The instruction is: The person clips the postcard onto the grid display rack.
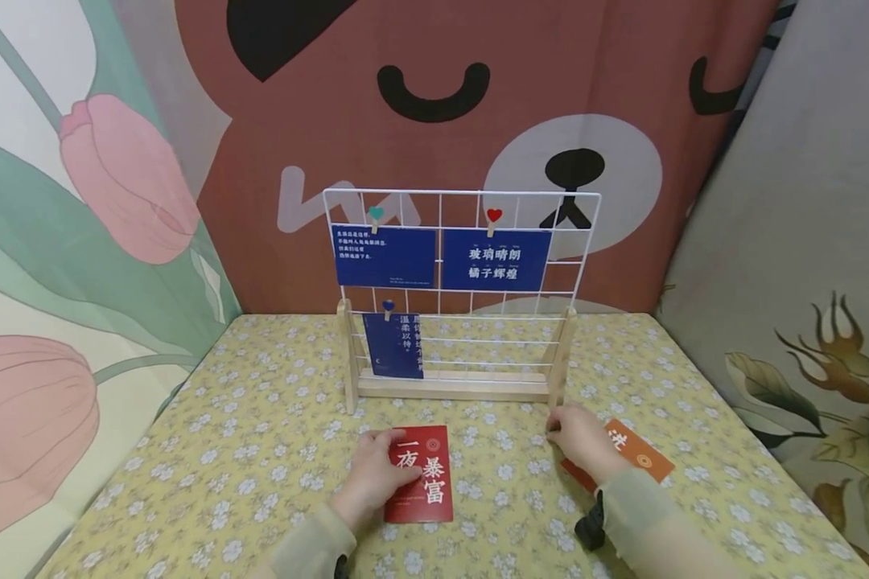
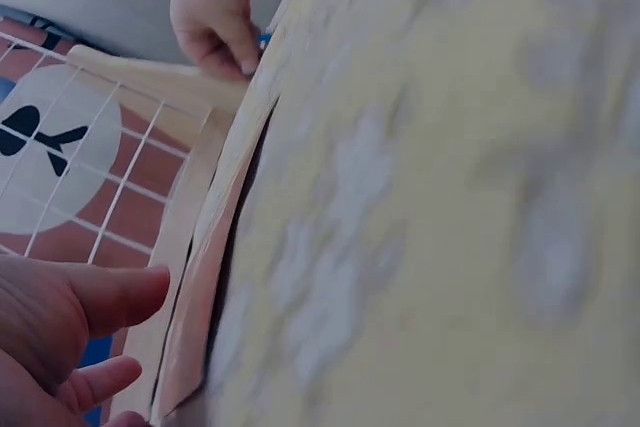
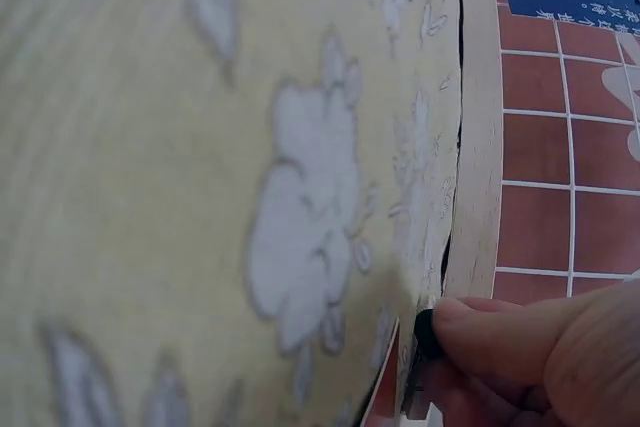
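Note:
My left hand (image 1: 380, 474) rests over the left side of a red card (image 1: 436, 474) with white lettering. The card lies flat on the cloth, and the left wrist view catches it edge-on beside my spread thumb and fingers (image 2: 120, 297). My right hand (image 1: 582, 438) pinches a small clip with a dark head (image 3: 428, 335), near the right foot of a white wire grid rack (image 1: 546, 390). Under and beside that hand lies an orange card (image 1: 648, 454), partly covered by it. The clip's body is mostly hidden by the fingers.
On the grid hang two blue cards in the upper row, one left (image 1: 384, 257) and one right (image 1: 496, 261), and a lower blue card (image 1: 391, 350). Heart-topped clips (image 1: 494, 217) hold them. A floral cloth (image 1: 261, 482) covers the table; printed curtains stand behind and beside.

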`<state>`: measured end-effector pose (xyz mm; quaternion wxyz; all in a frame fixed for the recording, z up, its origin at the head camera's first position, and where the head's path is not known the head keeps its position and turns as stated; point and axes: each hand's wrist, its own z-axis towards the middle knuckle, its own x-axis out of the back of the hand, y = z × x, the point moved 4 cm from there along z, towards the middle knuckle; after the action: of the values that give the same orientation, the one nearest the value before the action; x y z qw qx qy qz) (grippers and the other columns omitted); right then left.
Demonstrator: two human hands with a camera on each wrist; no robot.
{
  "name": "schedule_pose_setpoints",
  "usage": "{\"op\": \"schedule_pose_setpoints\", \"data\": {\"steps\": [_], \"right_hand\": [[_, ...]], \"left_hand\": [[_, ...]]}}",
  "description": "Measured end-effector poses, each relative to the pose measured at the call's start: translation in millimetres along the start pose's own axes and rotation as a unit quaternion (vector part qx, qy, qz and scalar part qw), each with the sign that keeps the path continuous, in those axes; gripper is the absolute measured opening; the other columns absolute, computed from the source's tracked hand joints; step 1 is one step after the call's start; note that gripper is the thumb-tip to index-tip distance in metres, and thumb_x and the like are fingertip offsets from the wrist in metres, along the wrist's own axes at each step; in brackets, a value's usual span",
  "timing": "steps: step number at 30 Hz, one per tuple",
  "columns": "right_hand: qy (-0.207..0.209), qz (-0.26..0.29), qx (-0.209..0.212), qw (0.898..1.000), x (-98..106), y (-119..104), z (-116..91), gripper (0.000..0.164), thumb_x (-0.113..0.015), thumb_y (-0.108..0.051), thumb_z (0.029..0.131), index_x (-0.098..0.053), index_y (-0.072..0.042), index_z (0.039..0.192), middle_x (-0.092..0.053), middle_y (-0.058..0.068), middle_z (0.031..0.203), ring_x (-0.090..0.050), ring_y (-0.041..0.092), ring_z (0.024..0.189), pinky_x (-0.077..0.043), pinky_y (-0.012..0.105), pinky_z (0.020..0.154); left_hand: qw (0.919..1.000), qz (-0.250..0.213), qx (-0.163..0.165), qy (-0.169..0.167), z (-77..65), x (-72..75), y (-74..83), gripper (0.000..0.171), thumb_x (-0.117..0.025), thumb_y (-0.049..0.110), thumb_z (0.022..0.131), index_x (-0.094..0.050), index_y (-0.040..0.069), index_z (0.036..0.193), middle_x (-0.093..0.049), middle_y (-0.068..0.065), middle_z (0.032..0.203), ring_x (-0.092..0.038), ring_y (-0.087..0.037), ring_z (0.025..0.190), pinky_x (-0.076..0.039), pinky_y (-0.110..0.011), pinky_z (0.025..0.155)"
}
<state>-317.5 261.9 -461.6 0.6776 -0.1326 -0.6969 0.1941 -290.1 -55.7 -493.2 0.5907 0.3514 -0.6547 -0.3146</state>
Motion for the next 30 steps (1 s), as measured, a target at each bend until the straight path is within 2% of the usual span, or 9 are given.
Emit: {"op": "schedule_pose_setpoints", "data": {"steps": [3, 9, 12, 16, 20, 22, 25, 30], "right_hand": [[-0.008, -0.009, 0.003, 1.000, 2, -3, 0, 0.009, -0.071, -0.003, 0.085, -0.066, -0.010, 0.085, -0.056, 0.003, 0.084, -0.052, 0.017, 0.072, -0.046, 0.034, 0.061], [0.016, -0.013, 0.002, 1.000, 7, -8, -7, 0.005, -0.069, -0.005, 0.087, -0.066, -0.008, 0.090, -0.058, 0.004, 0.087, -0.053, 0.018, 0.071, -0.045, 0.034, 0.059], [0.033, 0.004, 0.010, 0.999, 7, -15, -10, 0.005, -0.069, -0.008, 0.088, -0.066, -0.008, 0.092, -0.060, 0.003, 0.084, -0.053, 0.016, 0.068, -0.044, 0.032, 0.055], [0.045, 0.041, 0.016, 0.998, 6, -25, -13, 0.007, -0.068, -0.009, 0.089, -0.065, -0.006, 0.095, -0.062, 0.002, 0.085, -0.055, 0.015, 0.070, -0.045, 0.033, 0.058], [0.033, 0.120, 0.011, 0.992, 1, -34, -16, 0.020, -0.065, -0.008, 0.091, -0.063, -0.001, 0.109, -0.064, 0.005, 0.095, -0.061, 0.020, 0.083, -0.050, 0.036, 0.066], [0.019, 0.163, 0.003, 0.986, -3, -38, -18, 0.025, -0.063, -0.007, 0.092, -0.062, 0.000, 0.116, -0.064, 0.006, 0.099, -0.062, 0.022, 0.089, -0.052, 0.037, 0.071], [0.008, 0.203, -0.006, 0.979, -8, -43, -19, 0.025, -0.062, -0.007, 0.093, -0.064, -0.001, 0.116, -0.066, 0.005, 0.101, -0.063, 0.022, 0.091, -0.053, 0.037, 0.074], [-0.003, 0.280, -0.021, 0.960, -15, -52, -21, 0.020, -0.060, -0.005, 0.094, -0.066, 0.000, 0.113, -0.068, 0.007, 0.100, -0.065, 0.020, 0.087, -0.054, 0.038, 0.075]], "left_hand": [[0.9999, 0.008, -0.008, -0.004, 7.5, 6.6, -1.6, 0.062, -0.082, 0.018, 0.074, -0.057, 0.008, 0.130, -0.041, -0.019, 0.130, -0.045, -0.036, 0.113, -0.046, -0.051, 0.087], [0.9937, 0.103, -0.037, -0.027, 22.9, 18.3, -0.4, 0.058, -0.082, 0.026, 0.075, -0.059, 0.007, 0.125, -0.050, -0.017, 0.121, -0.051, -0.033, 0.106, -0.046, -0.052, 0.088], [0.9908, 0.123, -0.041, -0.038, 29.4, 22.4, 1.1, 0.056, -0.082, 0.027, 0.075, -0.060, 0.006, 0.122, -0.052, -0.016, 0.118, -0.053, -0.031, 0.103, -0.047, -0.051, 0.086], [0.9920, 0.116, -0.025, -0.042, 37.3, 25.7, 0.2, 0.053, -0.083, 0.023, 0.074, -0.062, 0.006, 0.119, -0.052, -0.016, 0.121, -0.053, -0.032, 0.106, -0.046, -0.051, 0.089], [0.9954, 0.085, 0.002, -0.044, 45.0, 24.8, -3.0, 0.048, -0.084, 0.017, 0.071, -0.063, 0.007, 0.113, -0.051, -0.015, 0.122, -0.051, -0.031, 0.105, -0.045, -0.051, 0.090], [0.9965, 0.069, 0.013, -0.045, 48.5, 23.8, -4.6, 0.045, -0.084, 0.014, 0.071, -0.063, 0.007, 0.110, -0.051, -0.014, 0.121, -0.051, -0.030, 0.102, -0.045, -0.049, 0.089], [0.9974, 0.048, 0.025, -0.047, 52.3, 22.3, -5.8, 0.042, -0.084, 0.009, 0.070, -0.062, 0.005, 0.105, -0.050, -0.013, 0.117, -0.050, -0.028, 0.099, -0.046, -0.046, 0.087], [0.9970, 0.052, 0.017, -0.055, 54.3, 21.7, -3.3, 0.040, -0.085, 0.005, 0.069, -0.060, 0.004, 0.100, -0.051, -0.013, 0.110, -0.051, -0.027, 0.095, -0.047, -0.042, 0.082]]}}
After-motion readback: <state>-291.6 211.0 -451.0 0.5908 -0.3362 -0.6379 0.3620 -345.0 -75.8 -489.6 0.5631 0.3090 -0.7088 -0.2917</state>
